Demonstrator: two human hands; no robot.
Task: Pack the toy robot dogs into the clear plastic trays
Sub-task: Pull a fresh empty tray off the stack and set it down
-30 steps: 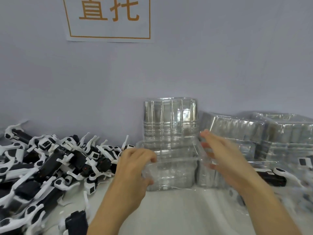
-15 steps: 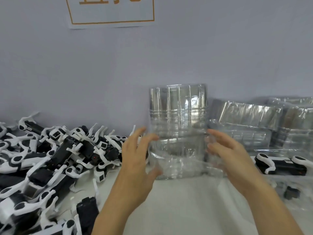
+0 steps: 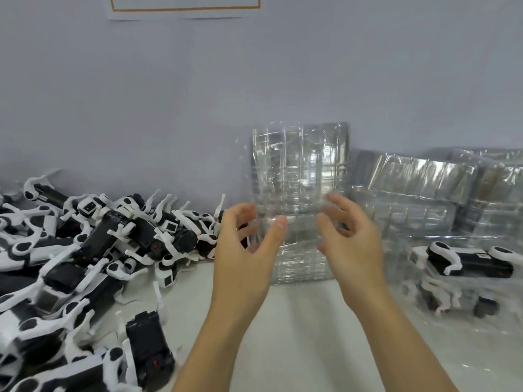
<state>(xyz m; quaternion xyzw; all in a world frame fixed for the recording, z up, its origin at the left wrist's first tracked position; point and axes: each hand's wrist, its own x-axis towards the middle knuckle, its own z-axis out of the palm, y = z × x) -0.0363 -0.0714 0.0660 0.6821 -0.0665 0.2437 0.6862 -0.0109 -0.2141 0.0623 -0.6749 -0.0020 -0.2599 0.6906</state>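
Your left hand (image 3: 249,244) and right hand (image 3: 351,239) meet on a single clear plastic tray (image 3: 294,176), lifted in front of the tall stack of clear trays (image 3: 305,258) that stands against the grey wall (image 3: 283,80). Your left thumb and fingers curl round the tray's left edge; your right fingers curl round its right edge. The tray is blurred, and its lower edge cannot be separated from the stack behind it.

Left of the stack, a heap of black-and-white toy robot dogs (image 3: 85,250) lies on the white table (image 3: 297,335), reaching from the wall toward the near edge. One dog (image 3: 147,349) lies nearest you at the foot of that heap.

Right of the stack, more nested trays (image 3: 424,193) lie on their sides, wrapped in clear film. In front of these, one packed robot dog (image 3: 469,258) lies in a clear tray. A white sheet with an orange border (image 3: 184,7) hangs on the wall above the stack, to its left.
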